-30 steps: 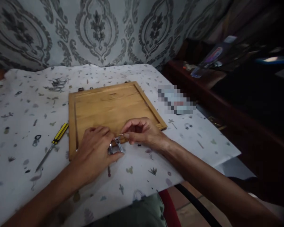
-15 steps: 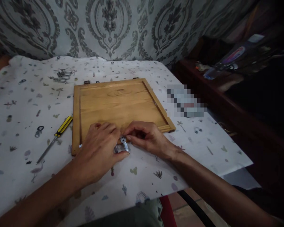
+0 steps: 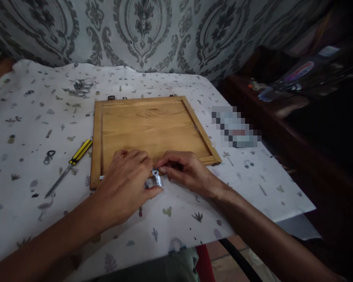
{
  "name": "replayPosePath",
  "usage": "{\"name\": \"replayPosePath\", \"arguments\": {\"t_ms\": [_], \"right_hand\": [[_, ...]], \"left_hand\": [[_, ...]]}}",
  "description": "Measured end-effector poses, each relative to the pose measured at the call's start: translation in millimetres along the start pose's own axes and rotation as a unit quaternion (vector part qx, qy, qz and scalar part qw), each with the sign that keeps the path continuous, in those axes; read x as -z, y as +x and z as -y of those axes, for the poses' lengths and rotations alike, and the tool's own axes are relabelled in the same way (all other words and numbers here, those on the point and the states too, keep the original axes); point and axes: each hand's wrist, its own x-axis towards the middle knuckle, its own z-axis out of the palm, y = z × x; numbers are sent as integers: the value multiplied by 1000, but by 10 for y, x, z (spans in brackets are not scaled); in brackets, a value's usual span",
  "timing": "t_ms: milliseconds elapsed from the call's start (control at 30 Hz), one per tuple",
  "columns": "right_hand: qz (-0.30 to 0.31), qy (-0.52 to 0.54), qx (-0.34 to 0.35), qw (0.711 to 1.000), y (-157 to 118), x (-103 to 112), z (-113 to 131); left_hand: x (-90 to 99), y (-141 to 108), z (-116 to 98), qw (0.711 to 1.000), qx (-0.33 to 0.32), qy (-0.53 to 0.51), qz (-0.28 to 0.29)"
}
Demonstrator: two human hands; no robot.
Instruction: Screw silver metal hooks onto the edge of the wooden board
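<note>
A framed wooden panel (image 3: 147, 125) lies flat on the patterned white cloth. At its near edge is a small silver metal fitting (image 3: 157, 178). My left hand (image 3: 126, 182) rests over the panel's near edge, its thumb against the lower end of the fitting and its fingers curled on the wood. The thumb and fingertips of my right hand (image 3: 182, 168) are pinched at the fitting's upper end; anything tiny between them is hidden. Left of the panel lies a yellow and black screwdriver (image 3: 80, 152), its shaft pointing toward me.
Several metal pieces (image 3: 81, 87) lie in a pile at the back left of the cloth. A blurred-out flat object (image 3: 237, 127) is right of the panel. Beyond the table's right side, a clear bottle (image 3: 291, 76) rests near a dark red wooden edge (image 3: 253, 102).
The view has shifted slightly, so the panel and cloth appear a little to the right. Both hands keep nearly the same hold at the fitting.
</note>
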Motion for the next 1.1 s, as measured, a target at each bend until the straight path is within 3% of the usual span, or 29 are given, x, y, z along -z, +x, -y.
{"name": "replayPosePath", "arguments": {"t_ms": [167, 333, 700, 1100], "right_hand": [[15, 52, -50, 997, 14, 16, 2], [37, 44, -56, 997, 54, 31, 32], [58, 87, -129, 986, 178, 48, 93], [30, 105, -119, 987, 235, -26, 78]], "left_hand": [[-16, -16, 17, 1000, -14, 7, -20], [-46, -31, 34, 999, -28, 14, -36], [-37, -15, 25, 999, -21, 15, -29], [-37, -14, 30, 999, -14, 18, -30]]}}
